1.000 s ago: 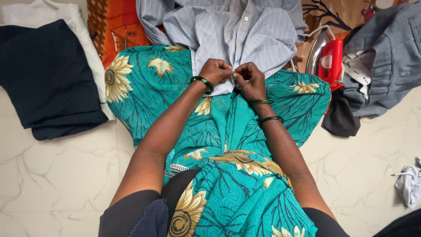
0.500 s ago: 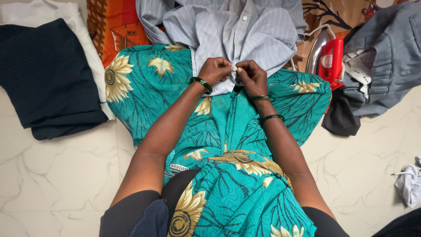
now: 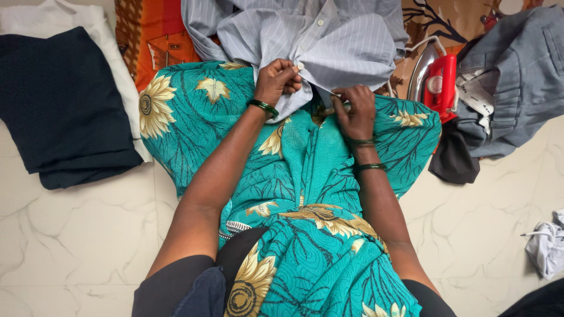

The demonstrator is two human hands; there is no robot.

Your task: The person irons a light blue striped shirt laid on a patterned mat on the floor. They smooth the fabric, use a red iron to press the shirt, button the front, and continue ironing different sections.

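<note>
Striped grey shirt (image 3: 329, 44) on teal floral lap cloth (image 3: 305, 170), left hand (image 3: 276, 79) fingers pinched on buttoned edge, right hand (image 3: 355, 108) fingers clamped on other edge, red iron (image 3: 440, 79) near.

We see a glossy white marble-patterned tile floor (image 3: 76, 235) with faint grey veins and thin grout lines, evenly lit, with soft reflections. At the top left a folded dark navy cloth (image 3: 59, 100) lies over a folded white cloth (image 3: 70, 17). Along the top edge spreads an orange and brown patterned fabric (image 3: 155, 35). At the right a red and silver electric iron (image 3: 437, 79) stands beside crumpled grey trousers (image 3: 517, 82), and a small crumpled white cloth (image 3: 546, 246) lies near the right edge.
</note>
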